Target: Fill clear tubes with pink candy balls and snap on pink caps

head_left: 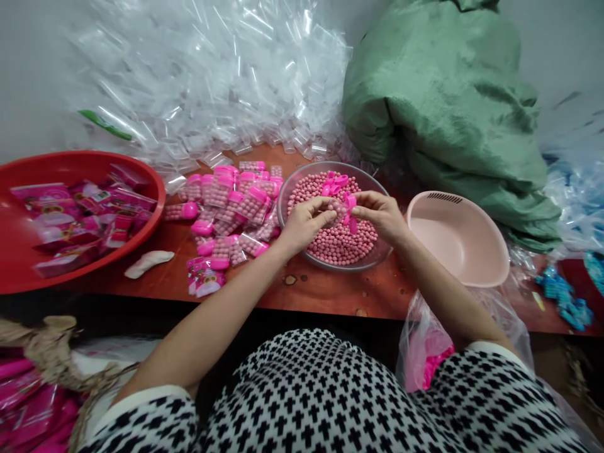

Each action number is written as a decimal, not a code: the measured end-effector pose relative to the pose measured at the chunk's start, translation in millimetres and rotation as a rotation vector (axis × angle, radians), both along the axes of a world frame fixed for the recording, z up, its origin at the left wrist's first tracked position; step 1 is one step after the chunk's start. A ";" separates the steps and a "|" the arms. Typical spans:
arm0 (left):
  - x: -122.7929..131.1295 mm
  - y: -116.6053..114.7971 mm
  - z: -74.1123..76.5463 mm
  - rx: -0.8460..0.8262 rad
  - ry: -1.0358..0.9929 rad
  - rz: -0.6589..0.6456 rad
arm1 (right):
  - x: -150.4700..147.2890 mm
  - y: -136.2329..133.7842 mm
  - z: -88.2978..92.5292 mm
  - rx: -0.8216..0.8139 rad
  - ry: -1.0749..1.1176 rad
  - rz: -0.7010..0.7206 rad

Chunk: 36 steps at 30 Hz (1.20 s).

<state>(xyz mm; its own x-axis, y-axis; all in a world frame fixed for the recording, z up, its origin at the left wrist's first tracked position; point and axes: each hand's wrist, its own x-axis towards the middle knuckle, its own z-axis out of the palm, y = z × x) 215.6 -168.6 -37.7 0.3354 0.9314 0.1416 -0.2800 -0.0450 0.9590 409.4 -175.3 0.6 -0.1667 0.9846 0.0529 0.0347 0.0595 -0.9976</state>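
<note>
Over a clear bowl (283, 207) of pink beads (342, 246), my two hands are close together. My left hand (306, 221) is closed on a small clear container (336, 211) filled with pink beads. Pinched in my right hand (380, 214) is a bright pink plastic piece (350, 212), held against the container's right end; whether it is fitted on cannot be made out. More pink plastic pieces (334, 182) lie on the beads at the back of the bowl. Left of the bowl is a pile of filled containers with pink caps (231, 201).
A red basin (158, 189) with pink packets stands at left, a pale pink tub (457, 242) at right. Clear empty containers (212, 75) are heaped behind, beside a green sack (448, 94). Printed cards (206, 277) lie near the table edge; a plastic bag (425, 352) hangs below.
</note>
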 end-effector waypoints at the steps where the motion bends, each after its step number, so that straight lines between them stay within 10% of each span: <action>1: -0.4 0.2 -1.4 0.033 0.034 0.017 | 1.5 -0.8 4.0 0.096 -0.055 -0.026; 9: -4.5 -4.7 -2.6 0.178 0.189 0.055 | 0.3 -5.5 32.6 0.505 -0.696 0.168; 23: -9.1 -21.3 3.7 0.457 0.280 0.109 | -2.0 -27.8 24.0 0.713 -0.867 0.293; 29: -9.5 -16.0 2.8 0.326 0.272 0.097 | -5.4 -14.2 17.2 0.619 -0.793 0.264; 36: -1.4 -7.8 11.0 -0.138 -0.141 0.038 | -2.0 -25.3 16.6 0.072 -0.056 0.083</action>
<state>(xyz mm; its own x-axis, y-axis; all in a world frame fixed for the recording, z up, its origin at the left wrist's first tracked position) 214.1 -176.3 -26.7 0.2857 0.9568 0.0548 -0.4125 0.0711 0.9082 407.4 -200.6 17.2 -0.2526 0.9611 0.1114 0.0823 0.1361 -0.9873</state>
